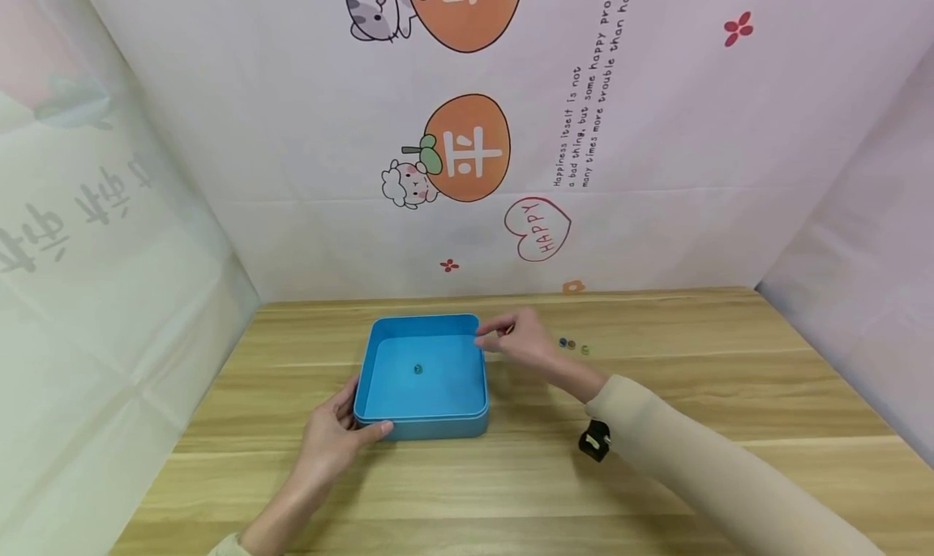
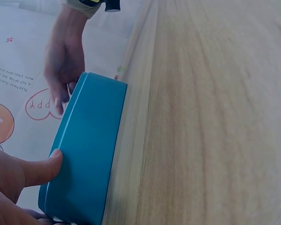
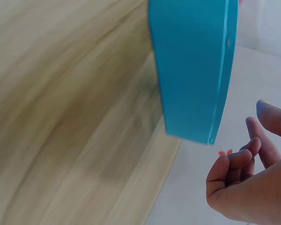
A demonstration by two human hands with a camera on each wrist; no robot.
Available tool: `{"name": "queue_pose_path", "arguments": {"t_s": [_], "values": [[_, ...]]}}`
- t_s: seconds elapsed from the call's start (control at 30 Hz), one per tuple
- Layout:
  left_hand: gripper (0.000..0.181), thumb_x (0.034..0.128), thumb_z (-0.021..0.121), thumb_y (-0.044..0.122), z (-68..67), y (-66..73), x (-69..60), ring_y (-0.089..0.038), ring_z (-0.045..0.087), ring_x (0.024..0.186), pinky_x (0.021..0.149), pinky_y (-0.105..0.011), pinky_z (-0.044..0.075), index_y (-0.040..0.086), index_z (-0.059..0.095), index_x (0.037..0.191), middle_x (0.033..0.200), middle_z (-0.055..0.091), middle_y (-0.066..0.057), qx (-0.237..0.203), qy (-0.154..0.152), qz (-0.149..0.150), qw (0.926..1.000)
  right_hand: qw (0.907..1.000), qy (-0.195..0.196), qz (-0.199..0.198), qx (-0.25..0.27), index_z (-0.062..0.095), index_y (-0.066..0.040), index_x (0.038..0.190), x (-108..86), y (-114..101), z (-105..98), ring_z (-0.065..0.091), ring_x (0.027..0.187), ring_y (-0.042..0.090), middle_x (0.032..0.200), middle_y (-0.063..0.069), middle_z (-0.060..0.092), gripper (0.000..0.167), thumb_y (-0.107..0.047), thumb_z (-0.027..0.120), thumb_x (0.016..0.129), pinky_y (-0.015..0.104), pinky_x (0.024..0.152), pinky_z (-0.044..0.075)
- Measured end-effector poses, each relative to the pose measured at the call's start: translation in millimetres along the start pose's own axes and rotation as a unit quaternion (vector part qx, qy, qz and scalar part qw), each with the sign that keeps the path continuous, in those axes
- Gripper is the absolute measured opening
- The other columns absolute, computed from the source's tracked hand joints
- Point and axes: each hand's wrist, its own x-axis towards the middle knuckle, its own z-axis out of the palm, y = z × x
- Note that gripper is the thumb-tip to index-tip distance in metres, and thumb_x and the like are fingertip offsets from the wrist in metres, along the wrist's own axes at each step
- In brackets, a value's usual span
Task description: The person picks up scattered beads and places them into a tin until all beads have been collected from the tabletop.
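Nearest the camera on the left, the left forearm (image 1: 288, 499) is angled inward. By the left hand (image 1: 332, 442) the near left corner of the blue box (image 1: 438, 429) is gripped, thumb pressed on the near wall, fingers bent around the left side, presumably so that sliding is prevented. Inside, on the floor, one greenish bead (image 1: 418, 369) is seen. Beside the right rim the right hand (image 1: 527, 341) is held, thumb and forefinger extended but parted, other fingers curled; whether anything is tucked there cannot be told. Farther right, three loose beads (image 1: 571, 345) are grouped on the table (image 1: 693, 442), seemingly for easy reach.
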Motion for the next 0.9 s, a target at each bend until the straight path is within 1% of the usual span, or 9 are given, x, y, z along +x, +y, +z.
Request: {"name": "queue_pose_path", "arguments": {"t_s": [0.2,0.43,0.57,0.67,0.77,0.9], "values": [[0.099,0.0857,0.089,0.006,-1.0,-0.4,-0.5,-0.044,0.033,0.15,0.118,-0.052,0.037,-0.006,0.029,0.163,0.165,0.03,-0.03,0.003,0.001,-0.002,1.0,0.9997,0.016,0.006,-0.014,0.084,-0.006,0.108,-14.9,18.4,-18.8,0.048,0.073,0.021,0.077,0.004,0.055,0.016,-0.015,0.081,0.094,0.03,0.06,0.036],[0.1,0.0854,0.09,0.008,-1.8,-1.0,-1.1,-0.044,0.033,0.15,0.117,-0.052,0.038,-0.005,0.028,0.163,0.165,0.03,-0.03,0.003,-0.002,-0.004,1.0,0.999,0.03,0.011,-0.031,0.081,-0.004,0.115,-26.8,39.6,-49.2,0.047,0.073,0.02,0.081,0.005,0.057,0.023,-0.017,0.08,0.096,0.027,0.056,0.037],[0.099,0.0856,0.09,0.008,-1.4,-0.2,-1.0,-0.044,0.034,0.15,0.117,-0.052,0.038,-0.005,0.029,0.163,0.165,0.03,-0.029,0.007,0.001,-0.001,1.0,0.9981,0.045,0.007,-0.043,0.08,-0.002,0.118,-31.4,55.6,-69.4,0.048,0.074,0.02,0.085,0.006,0.061,0.026,-0.017,0.08,0.097,0.026,0.054,0.038],[0.099,0.0854,0.09,0.008,-1.2,-0.1,-1.6,-0.044,0.034,0.149,0.117,-0.051,0.038,-0.006,0.029,0.162,0.165,0.03,-0.029,0.003,0.002,0.0,1.0,0.9968,0.056,0.01,-0.056,0.079,0.0,0.119,-33.5,68.1,-83.5,0.048,0.073,0.019,0.084,0.007,0.061,0.028,-0.016,0.08,0.096,0.026,0.054,0.037],[0.1,0.0848,0.09,0.008,-1.3,-0.1,-2.0,-0.044,0.034,0.149,0.117,-0.051,0.039,-0.006,0.029,0.162,0.164,0.031,-0.029,0.001,0.003,0.0,1.0,0.9951,0.063,0.018,-0.073,0.078,0.002,0.121,-34.5,79.4,-95.6,0.047,0.074,0.019,0.083,0.006,0.061,0.031,-0.016,0.08,0.097,0.026,0.056,0.037],[0.1,0.0848,0.09,0.008,-1.3,-0.6,-1.8,-0.044,0.034,0.149,0.117,-0.051,0.038,-0.006,0.029,0.162,0.164,0.03,-0.029,-0.002,0.002,0.0,1.0,0.9924,0.066,0.04,-0.096,0.076,0.004,0.122,-34.5,93.7,-107.5,0.049,0.077,0.02,0.086,0.007,0.064,0.034,-0.017,0.08,0.096,0.026,0.058,0.04]]}}
